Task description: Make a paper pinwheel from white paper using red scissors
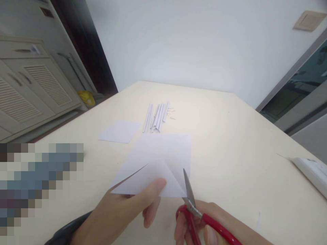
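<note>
My left hand (pixel 138 207) pinches the near edge of a white square sheet of paper (pixel 163 160), thumb on top, lifting it slightly off the cream table (pixel 230 153). The sheet has a cut or fold running in from its left corner. My right hand (pixel 204 228) grips red-handled scissors (pixel 190 200); the blades point away from me and meet the paper's near right edge.
Several rolled or folded white paper strips (pixel 155 117) and small scraps (pixel 171 114) lie further back on the table, with a smaller white sheet (pixel 119 131) to their left. A white object (pixel 310 170) lies at the right edge. Cabinets stand left.
</note>
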{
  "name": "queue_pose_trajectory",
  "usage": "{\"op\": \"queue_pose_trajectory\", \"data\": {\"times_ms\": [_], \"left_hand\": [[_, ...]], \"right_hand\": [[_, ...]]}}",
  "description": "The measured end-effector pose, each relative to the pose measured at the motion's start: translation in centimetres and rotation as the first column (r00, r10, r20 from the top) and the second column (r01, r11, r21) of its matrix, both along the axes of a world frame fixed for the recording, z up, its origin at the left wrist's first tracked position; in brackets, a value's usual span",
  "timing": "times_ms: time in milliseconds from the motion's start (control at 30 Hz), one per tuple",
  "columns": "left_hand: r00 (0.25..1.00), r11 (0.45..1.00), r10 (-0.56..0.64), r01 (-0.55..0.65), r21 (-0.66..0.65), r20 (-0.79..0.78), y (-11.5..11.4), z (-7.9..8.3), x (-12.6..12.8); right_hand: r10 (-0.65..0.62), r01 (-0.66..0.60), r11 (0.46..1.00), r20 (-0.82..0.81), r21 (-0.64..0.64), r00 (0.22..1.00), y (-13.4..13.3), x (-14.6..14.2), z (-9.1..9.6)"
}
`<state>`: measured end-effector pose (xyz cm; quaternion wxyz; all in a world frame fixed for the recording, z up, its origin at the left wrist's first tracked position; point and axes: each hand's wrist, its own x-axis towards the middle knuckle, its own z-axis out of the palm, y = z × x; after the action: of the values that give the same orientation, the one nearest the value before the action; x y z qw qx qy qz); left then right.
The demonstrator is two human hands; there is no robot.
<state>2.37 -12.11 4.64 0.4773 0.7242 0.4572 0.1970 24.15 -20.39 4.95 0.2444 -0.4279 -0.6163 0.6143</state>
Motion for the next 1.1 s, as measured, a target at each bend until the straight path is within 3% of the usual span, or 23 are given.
{"op": "queue_pose_trajectory", "data": {"times_ms": [433,700,1100], "left_hand": [[0.999,1.0,0.001,-0.001,0.009,-0.052,-0.1,0.1,0.0],[0.999,0.999,-0.008,0.011,0.046,-0.052,-0.1,0.1,0.0],[0.999,0.972,0.047,-0.045,0.231,-0.005,0.3,1.6,1.3]], "right_hand": [[-0.044,0.024,0.985,-0.119,-0.168,0.992,0.3,-0.3,0.2],[-0.086,0.04,0.96,-0.158,-0.277,0.984,0.6,-0.3,-0.8],[-0.126,0.071,0.933,-0.134,-0.354,0.983,0.3,-0.5,0.1]]}}
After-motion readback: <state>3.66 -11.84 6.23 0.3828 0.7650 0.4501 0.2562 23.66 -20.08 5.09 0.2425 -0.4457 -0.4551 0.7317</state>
